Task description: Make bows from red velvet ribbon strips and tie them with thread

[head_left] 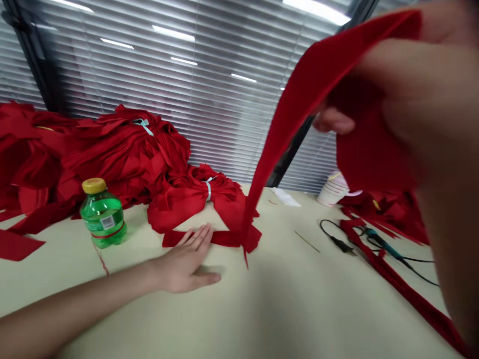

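Observation:
My right hand (pixel 404 94) is raised close to the camera, its fingers pinched shut on a long red fabric strip (pixel 284 129). The strip hangs down from it to the table, where its lower end (pixel 250 238) lies crumpled. My left hand (pixel 185 262) lies flat and open on the cream table (pixel 239 309), fingers stretched out and resting on the flat end of a red strip (pixel 217 238). Just beyond the left hand lies a bundle of red fabric pieces (pixel 198 197) tied with a pale band.
A green plastic bottle (pixel 103 213) with a yellow cap stands at the left. Large heaps of red fabric (pixel 112 149) fill the back left. At the right lie a black-corded tool (pixel 374 239), another red strip (pixel 404 289) and a white paper cup (pixel 333 188). Window blinds are behind.

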`<state>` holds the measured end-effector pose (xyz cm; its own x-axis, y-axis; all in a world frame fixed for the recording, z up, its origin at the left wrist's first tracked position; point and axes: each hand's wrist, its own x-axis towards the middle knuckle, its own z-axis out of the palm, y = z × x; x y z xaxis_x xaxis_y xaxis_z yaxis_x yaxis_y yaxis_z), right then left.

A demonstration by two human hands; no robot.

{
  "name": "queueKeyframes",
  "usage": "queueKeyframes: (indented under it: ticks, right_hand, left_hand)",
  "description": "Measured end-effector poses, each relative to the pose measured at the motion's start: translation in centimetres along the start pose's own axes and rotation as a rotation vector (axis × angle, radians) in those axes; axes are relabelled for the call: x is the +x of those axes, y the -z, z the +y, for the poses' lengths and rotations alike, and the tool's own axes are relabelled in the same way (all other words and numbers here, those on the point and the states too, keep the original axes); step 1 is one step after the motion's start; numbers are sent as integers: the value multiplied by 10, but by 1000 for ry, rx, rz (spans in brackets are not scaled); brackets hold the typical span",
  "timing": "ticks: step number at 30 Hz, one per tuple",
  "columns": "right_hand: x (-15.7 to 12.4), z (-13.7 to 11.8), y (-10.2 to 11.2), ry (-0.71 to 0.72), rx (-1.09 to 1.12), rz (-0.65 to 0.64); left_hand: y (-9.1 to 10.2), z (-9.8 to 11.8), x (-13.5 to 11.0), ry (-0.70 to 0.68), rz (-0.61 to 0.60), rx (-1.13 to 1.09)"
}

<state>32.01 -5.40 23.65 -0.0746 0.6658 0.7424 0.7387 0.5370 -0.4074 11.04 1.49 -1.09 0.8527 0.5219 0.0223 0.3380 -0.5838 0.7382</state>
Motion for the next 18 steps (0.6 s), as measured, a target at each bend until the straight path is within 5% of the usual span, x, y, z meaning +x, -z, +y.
queueKeyframes:
  ticks: [3, 6, 10, 13, 18]
  right_hand:
    - [-17, -11, -17, -116, 134, -92]
    - [-48, 7, -35, -113, 83, -385]
    - [-89, 45, -38, -180, 206, -667]
    - [-107, 64, -26, -282, 194, -696]
    - [-131, 81, 4, -393, 167, -788]
  left_hand:
    - [13, 19, 6, -89, 48, -277]
    - [24, 40, -6, -158, -37, -556]
    - [24, 53, -43, 50, -202, -1039]
    - [25, 50, -69, 260, -202, -1051]
    - [43, 28, -107, 470, 42, -912]
